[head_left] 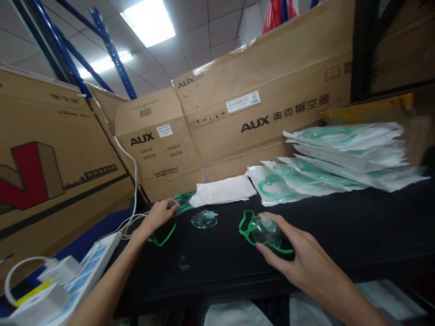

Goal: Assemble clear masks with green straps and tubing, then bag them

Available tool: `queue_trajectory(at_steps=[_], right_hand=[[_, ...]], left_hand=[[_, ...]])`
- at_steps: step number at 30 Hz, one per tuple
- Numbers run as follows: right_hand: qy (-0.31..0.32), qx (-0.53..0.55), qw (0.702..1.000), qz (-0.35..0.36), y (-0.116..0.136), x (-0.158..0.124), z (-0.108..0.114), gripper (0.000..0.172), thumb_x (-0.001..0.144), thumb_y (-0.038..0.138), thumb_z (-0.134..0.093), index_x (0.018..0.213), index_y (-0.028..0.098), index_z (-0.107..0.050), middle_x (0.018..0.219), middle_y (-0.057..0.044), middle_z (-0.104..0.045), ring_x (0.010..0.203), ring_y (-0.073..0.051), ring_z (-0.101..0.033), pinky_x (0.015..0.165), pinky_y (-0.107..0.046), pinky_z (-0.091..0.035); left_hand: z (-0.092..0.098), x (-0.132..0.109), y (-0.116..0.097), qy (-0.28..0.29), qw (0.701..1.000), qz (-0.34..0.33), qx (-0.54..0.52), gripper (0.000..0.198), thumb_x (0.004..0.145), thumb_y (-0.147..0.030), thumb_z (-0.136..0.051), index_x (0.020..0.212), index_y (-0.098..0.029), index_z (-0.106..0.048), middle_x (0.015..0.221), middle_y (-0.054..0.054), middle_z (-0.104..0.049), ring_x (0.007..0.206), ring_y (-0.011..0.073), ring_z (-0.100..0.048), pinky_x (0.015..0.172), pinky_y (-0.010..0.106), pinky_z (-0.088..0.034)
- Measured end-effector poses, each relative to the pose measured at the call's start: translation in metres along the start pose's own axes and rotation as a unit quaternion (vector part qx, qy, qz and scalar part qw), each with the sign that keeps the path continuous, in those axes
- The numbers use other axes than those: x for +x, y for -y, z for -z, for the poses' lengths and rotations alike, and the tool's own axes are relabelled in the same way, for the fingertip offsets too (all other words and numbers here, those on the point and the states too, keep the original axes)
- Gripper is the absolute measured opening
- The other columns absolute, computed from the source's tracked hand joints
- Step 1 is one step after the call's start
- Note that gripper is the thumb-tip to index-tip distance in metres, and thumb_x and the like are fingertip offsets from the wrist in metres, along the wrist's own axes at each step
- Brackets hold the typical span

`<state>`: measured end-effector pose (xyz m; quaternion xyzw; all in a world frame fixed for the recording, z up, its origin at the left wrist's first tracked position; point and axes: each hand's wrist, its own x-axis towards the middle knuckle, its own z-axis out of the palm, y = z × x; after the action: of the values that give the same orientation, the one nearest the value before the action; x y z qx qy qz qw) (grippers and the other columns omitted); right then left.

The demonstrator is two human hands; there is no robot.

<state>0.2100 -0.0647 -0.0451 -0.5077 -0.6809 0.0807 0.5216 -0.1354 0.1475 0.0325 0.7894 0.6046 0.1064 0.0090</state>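
My right hand (292, 249) holds a clear oxygen mask (267, 233) by its sides, thumb below and fingers above. The mask has a whitish connector, and its green elastic strap (246, 226) loops out to the left. Farther left, my left hand (161, 213) has its fingers closed at a coil of green tubing (183, 203); the fingertips partly hide the contact. A green strap (165, 237) lies on the black table just below that hand. Between my hands, a second clear mask (205, 219) rests on the table, apart from both.
White packets (224, 190) lie behind the loose mask. Several sealed packs with green tubing (340, 167) are stacked at the right. Cardboard boxes (217, 127) wall the back and left. A power strip (88, 276) with plugs and cables stands at the left front. A small clear scrap (184, 262) lies near the front.
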Motion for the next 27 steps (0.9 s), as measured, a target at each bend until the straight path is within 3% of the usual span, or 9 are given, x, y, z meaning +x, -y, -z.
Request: queue_trajectory(at_steps=[3, 6, 11, 18, 22, 27], right_hand=[[0.001, 0.004, 1.000, -0.007, 0.000, -0.001, -0.001, 0.040, 0.089, 0.032, -0.063, 0.127, 0.020, -0.062, 0.117, -0.010, -0.077, 0.104, -0.025, -0.076, 0.097, -0.035, -0.058], [-0.001, 0.002, 1.000, -0.005, 0.000, -0.002, -0.003, 0.040, 0.089, 0.031, -0.063, 0.128, 0.020, -0.061, 0.119, -0.011, -0.076, 0.105, -0.026, -0.075, 0.099, -0.037, -0.056], [0.004, 0.005, 1.000, 0.004, -0.001, -0.003, -0.003, 0.040, 0.091, 0.030, -0.062, 0.130, 0.022, -0.058, 0.121, -0.010, -0.074, 0.108, -0.025, -0.073, 0.100, -0.035, -0.055], [0.014, 0.006, 1.000, -0.004, 0.001, -0.002, -0.001, 0.040, 0.092, 0.030, -0.061, 0.131, 0.021, -0.057, 0.124, -0.009, -0.072, 0.112, -0.024, -0.071, 0.100, -0.034, -0.054], [0.012, -0.002, 1.000, -0.006, 0.000, -0.003, -0.002, 0.042, 0.092, 0.030, -0.061, 0.132, 0.021, -0.056, 0.126, -0.009, -0.071, 0.115, -0.025, -0.070, 0.103, -0.036, -0.052], [0.007, -0.002, 1.000, -0.001, 0.001, -0.003, -0.001, 0.041, 0.091, 0.030, -0.062, 0.131, 0.021, -0.056, 0.124, -0.008, -0.072, 0.111, -0.023, -0.071, 0.101, -0.033, -0.053]], left_hand=[[-0.001, 0.000, 0.001, 0.034, 0.999, -0.012, -0.015, 0.053, 0.085, -0.067, -0.053, 0.102, -0.022, -0.074, 0.091, 0.006, -0.078, 0.086, 0.0256, -0.072, 0.075, 0.029, -0.050], [-0.004, -0.002, 0.000, 0.060, 0.998, -0.027, -0.022, 0.051, 0.070, -0.069, -0.068, 0.091, -0.024, -0.077, 0.087, 0.003, -0.077, 0.084, 0.0252, -0.071, 0.071, 0.027, -0.048], [-0.003, -0.002, -0.005, 0.032, 0.999, -0.020, -0.020, 0.040, 0.069, -0.064, -0.067, 0.067, -0.024, -0.071, 0.065, 0.001, -0.068, 0.072, 0.0246, -0.067, 0.065, 0.027, -0.045], [0.021, -0.007, -0.005, -0.154, 0.985, 0.043, -0.070, 0.039, 0.086, -0.055, -0.051, 0.086, -0.020, -0.068, 0.088, 0.008, -0.078, 0.089, 0.0282, -0.070, 0.079, 0.031, -0.048], [0.041, -0.012, -0.001, -0.264, 0.952, 0.084, -0.128, 0.041, 0.089, -0.055, -0.051, 0.098, -0.018, -0.067, 0.094, 0.008, -0.079, 0.080, 0.0254, -0.071, 0.077, 0.033, -0.052], [0.062, -0.027, -0.020, -0.336, 0.915, 0.048, -0.216, 0.052, 0.090, -0.057, -0.055, 0.120, -0.014, -0.063, 0.106, 0.008, -0.077, 0.085, 0.0219, -0.071, 0.072, 0.030, -0.056]])
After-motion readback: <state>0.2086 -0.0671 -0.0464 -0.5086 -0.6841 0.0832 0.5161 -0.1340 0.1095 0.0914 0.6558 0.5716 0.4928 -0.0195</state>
